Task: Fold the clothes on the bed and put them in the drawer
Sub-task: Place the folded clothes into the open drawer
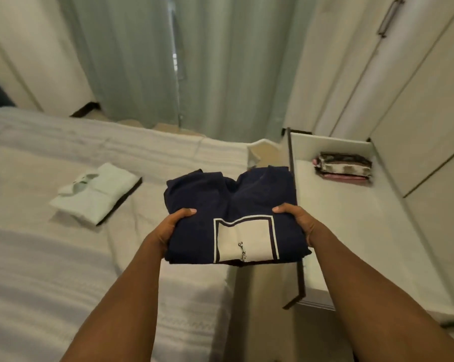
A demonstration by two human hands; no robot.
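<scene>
A white bed (38,257) is seen left, an open drawer (351,231) right. A folded navy garment (207,194) w/ a white bordered square print is held between them. A folded white shirt (95,192) is laid on the bed; a patterned stack (343,167) in the drawer's far end. Garment's sides are gripped by left hand (168,226) & right hand (299,220), thumbs on top.

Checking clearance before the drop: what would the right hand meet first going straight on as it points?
The folded navy garment the right hand grips; beyond, probably the bed's far corner, depth unclear.
</scene>
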